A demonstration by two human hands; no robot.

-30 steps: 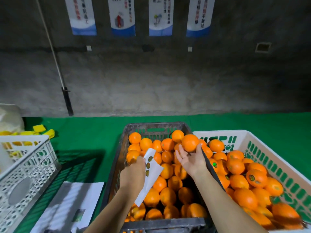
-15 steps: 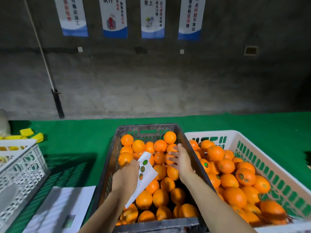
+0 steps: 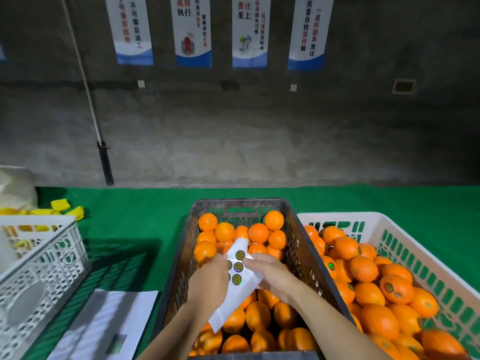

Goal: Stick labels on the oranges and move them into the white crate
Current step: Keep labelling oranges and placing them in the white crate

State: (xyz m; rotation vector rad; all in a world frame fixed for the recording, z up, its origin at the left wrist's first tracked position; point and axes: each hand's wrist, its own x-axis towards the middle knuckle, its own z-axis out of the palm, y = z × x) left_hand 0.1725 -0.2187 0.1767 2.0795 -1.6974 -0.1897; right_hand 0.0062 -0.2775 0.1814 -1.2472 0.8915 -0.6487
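Peeling one small round label point(image 3: 240, 255) off the white label sheet point(image 3: 230, 307) is looking like the tricky bit in the head view. If the fingers are pulling too fast, the label could be folding over and sticking to itself, or sticking to a finger and not to the fruit. The thin sheet is bending in the middle, so it could be slipping loose and dropping down among the oranges point(image 3: 257, 232) in the dark crate point(image 3: 179, 268). An orange could also be going across with no label on it, because both piles are looking alike. The left grip point(image 3: 207, 279) is reaching in from below, with its back facing up, and it is clenching the left edge of the sheet above the dark crate. The right grip point(image 3: 272, 276) is coming in from the right and pinching the sheet's right edge, with its fingertips point(image 3: 250, 259) lying just beside the labels. I cannot tell if a label is lifting yet. No orange is being held. The labelled oranges point(image 3: 396, 288) are sitting in the white crate point(image 3: 337, 216), which is touching the dark crate's right side on the green worktop point(image 3: 363, 198).
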